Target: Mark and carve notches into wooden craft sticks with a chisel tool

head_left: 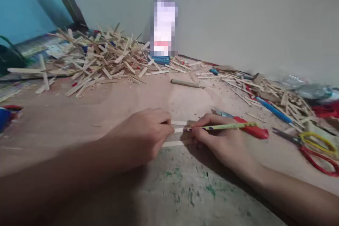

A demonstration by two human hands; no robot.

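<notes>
Head cam: R hand (221, 139) w/ pencil (225, 126).

- Pale flat wooden stick heap (113, 54): left of 1 slim brown pointed tool (185, 83)
- Narrow pale wooden strips (177, 143): before it
- Red-and-yellow-looped metal scissors (302, 141): right of red-handled metal-bladed cutter (255, 131)

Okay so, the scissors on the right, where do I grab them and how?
Best by the handle end, I'd say, coming from above and the right. The yellow loop and red loop lie toward that side, while the dark blades point left, away from that approach.
</notes>
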